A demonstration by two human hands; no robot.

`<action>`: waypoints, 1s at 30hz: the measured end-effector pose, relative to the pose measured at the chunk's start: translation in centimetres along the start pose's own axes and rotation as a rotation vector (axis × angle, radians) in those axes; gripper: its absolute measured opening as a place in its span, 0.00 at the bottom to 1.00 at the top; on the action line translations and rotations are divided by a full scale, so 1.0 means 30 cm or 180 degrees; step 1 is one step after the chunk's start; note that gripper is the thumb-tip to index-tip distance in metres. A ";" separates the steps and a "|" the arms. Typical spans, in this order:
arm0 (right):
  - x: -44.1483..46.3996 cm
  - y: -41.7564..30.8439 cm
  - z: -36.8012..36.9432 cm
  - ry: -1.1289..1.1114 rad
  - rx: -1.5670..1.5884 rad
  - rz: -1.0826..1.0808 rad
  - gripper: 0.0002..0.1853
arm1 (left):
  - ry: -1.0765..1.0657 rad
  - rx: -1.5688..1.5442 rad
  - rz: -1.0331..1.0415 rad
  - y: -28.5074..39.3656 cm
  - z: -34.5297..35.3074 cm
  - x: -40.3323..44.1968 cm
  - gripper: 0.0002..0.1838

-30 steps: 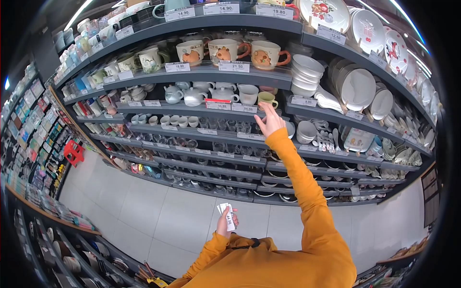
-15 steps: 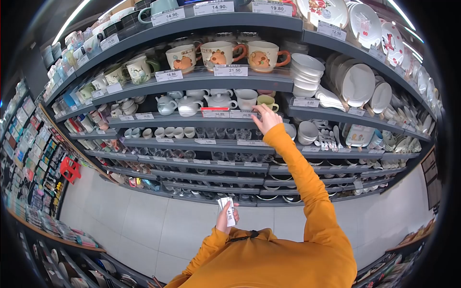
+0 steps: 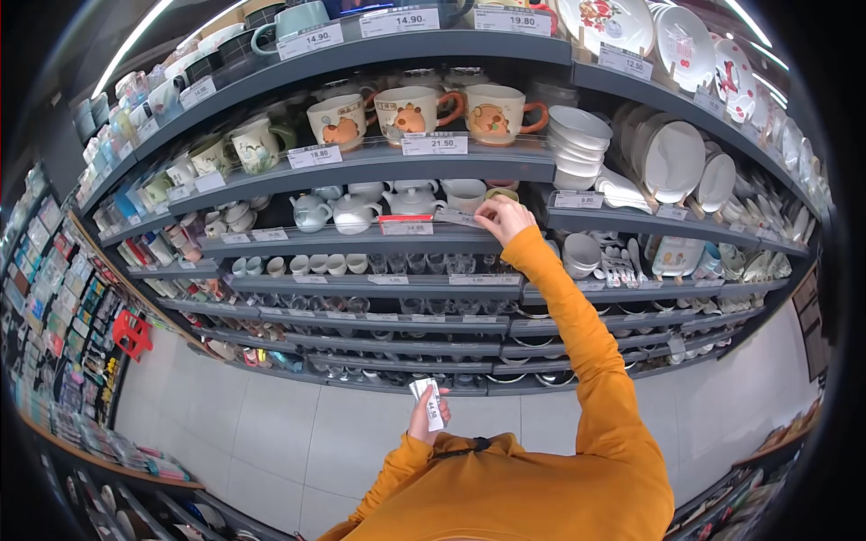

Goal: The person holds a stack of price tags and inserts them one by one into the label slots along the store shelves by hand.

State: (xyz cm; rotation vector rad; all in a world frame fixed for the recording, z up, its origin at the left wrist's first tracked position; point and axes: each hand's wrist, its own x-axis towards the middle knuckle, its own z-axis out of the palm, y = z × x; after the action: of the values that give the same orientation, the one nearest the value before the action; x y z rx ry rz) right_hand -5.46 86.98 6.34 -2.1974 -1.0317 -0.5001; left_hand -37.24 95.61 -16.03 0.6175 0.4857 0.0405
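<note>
My right hand [image 3: 505, 218] pinches the right end of a price tag [image 3: 458, 217] at the front edge of a shelf. That tag sits tilted, its left end close to a red-topped price tag [image 3: 405, 225]. Just behind my fingers stand a white mug [image 3: 465, 193] and a yellow-green mug, partly hidden by the hand. Low in front of my body, my left hand [image 3: 422, 418] is closed around a small stack of price tags [image 3: 435, 408]; the front one reads 44.50.
White teapots [image 3: 357, 213] stand left of the mugs. Large bear mugs [image 3: 494, 114] fill the shelf above, with stacked bowls [image 3: 578, 144] and upright plates [image 3: 672, 164] to the right. Glasses line lower shelves. A red stool [image 3: 133, 334] stands at the left.
My right hand has closed on the price tag, which has gone from lying flat along the shelf edge to tilted. The left hand still holds its tags.
</note>
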 end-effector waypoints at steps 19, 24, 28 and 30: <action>-0.934 -0.241 0.125 -0.1503 0.3317 0.2416 0.10 | 0.0632 0.0772 0.0872 -0.058 0.118 -0.010 0.27; -1.112 -0.226 0.097 -0.1738 0.3520 0.2830 0.13 | 0.0499 0.1329 0.0795 -0.177 0.160 -0.055 0.21; -1.212 -0.185 0.041 -0.1805 0.3608 0.2779 0.14 | 0.0440 0.1448 0.0903 -0.281 0.222 -0.107 0.17; -1.258 -0.153 -0.013 -0.1814 0.3453 0.2682 0.14 | 0.0386 0.1545 0.0931 -0.342 0.258 -0.130 0.17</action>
State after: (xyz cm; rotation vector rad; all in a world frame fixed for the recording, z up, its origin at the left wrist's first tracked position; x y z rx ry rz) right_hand -32.40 68.70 -13.31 -1.5072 -0.3372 0.9095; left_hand -38.30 82.29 -14.71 1.1648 0.5226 0.2435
